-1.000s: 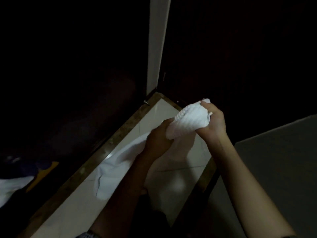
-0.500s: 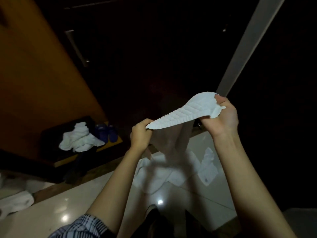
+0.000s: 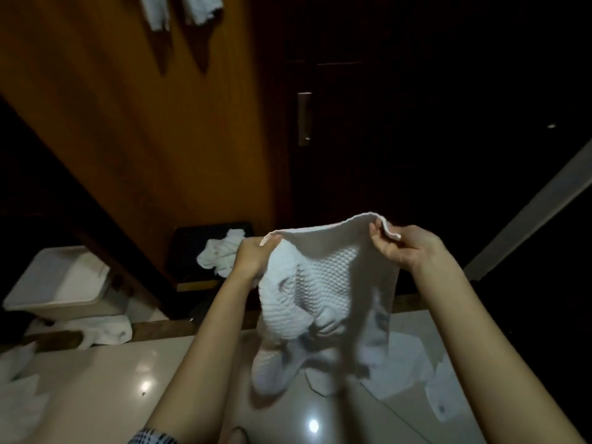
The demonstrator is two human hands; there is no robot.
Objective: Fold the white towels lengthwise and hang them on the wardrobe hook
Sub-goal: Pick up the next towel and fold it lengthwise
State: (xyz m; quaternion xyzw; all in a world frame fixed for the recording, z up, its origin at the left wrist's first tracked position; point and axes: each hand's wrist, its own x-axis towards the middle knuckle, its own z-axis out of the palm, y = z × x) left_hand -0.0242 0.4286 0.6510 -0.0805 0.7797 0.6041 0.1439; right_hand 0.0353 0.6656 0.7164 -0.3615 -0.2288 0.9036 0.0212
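Since half a second ago I see the white towel [image 3: 323,283] spread open and hanging between the hands (view now tilted up the wardrobe [image 3: 134,129]). The left hand [image 3: 253,257] grips one top corner, the right hand [image 3: 400,248] pinches the other.

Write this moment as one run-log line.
left hand: grips towel edge | right hand: pinches other corner | white towel: spread, unfolded, hanging

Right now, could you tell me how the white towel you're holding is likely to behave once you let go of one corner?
Probably floppy: the towel sags and bunches between the left hand and right hand. It looks light, since pinched corners carry it. Its waffle weave likely grips, so slipping seems unlikely.
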